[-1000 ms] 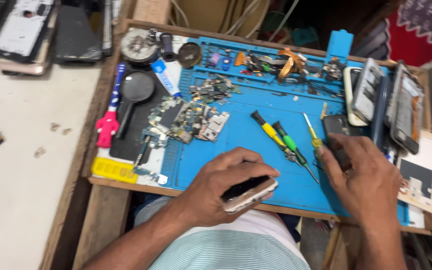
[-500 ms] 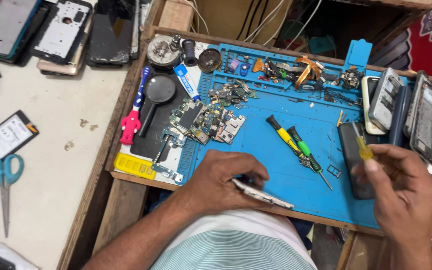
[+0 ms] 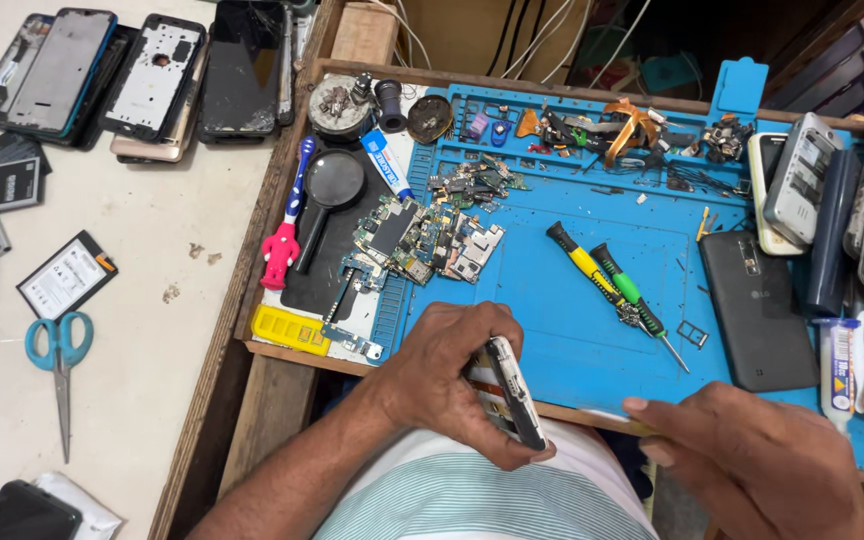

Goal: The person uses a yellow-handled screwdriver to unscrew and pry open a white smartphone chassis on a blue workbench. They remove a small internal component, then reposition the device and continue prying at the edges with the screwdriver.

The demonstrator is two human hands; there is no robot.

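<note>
My left hand (image 3: 447,385) grips a small silver-edged phone (image 3: 514,395), turned on its side over the front edge of the blue repair mat (image 3: 552,330). My right hand (image 3: 757,465) is low at the front right, a short way from the phone. Its fingers are closed around a thin yellow tool (image 3: 634,428), most of which is hidden. A yellow-handled screwdriver (image 3: 577,262) and a green-handled one (image 3: 624,287) lie on the mat just beyond both hands. A black phone back cover (image 3: 757,310) lies flat above my right hand.
Circuit boards (image 3: 422,240), a magnifying glass (image 3: 332,190) and a pink-handled toothbrush (image 3: 282,250) lie at the mat's left. Several phones (image 3: 812,190) stack at the right. On the white table are phone shells (image 3: 152,70), batteries (image 3: 67,275) and blue scissors (image 3: 60,345).
My left hand has turned the phone from flat onto its edge. My right hand came off the black cover and dropped to the front edge, closer to the phone.
</note>
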